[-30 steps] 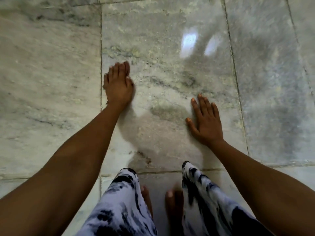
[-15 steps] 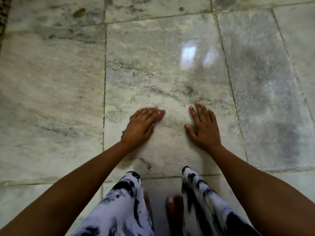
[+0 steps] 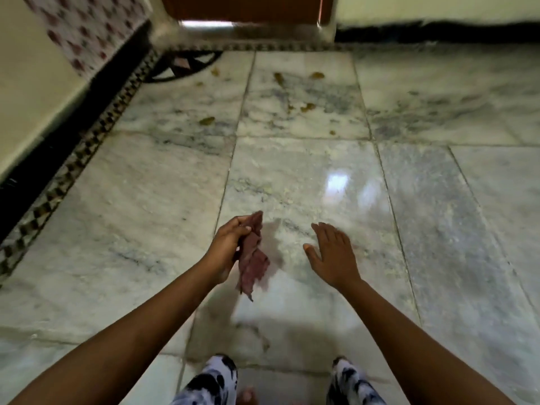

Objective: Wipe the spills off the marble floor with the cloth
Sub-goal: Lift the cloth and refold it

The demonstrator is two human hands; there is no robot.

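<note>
My left hand (image 3: 226, 247) is raised above the marble floor (image 3: 146, 229) and grips a dark reddish cloth (image 3: 252, 263) that hangs loose below the fingers. To its right, my right hand (image 3: 331, 254) is flat with fingers together, empty, over the same tile. Several brownish-yellow spills lie further ahead on the far tiles: one blob (image 3: 207, 121) at left, another (image 3: 307, 106) in the middle, and one (image 3: 317, 75) near the back.
A wall with a black skirting and a chequered border strip (image 3: 58, 188) runs along the left. A dark round stand (image 3: 187, 65) sits in the far left corner, below a wooden door (image 3: 242, 7). My patterned trouser legs (image 3: 213, 381) and bare feet are at the bottom.
The view has tilted up from straight down, showing the far tiles and spills. My left hand, flat on the floor before, has lifted and now holds the cloth. The right hand has stayed nearly in place.
</note>
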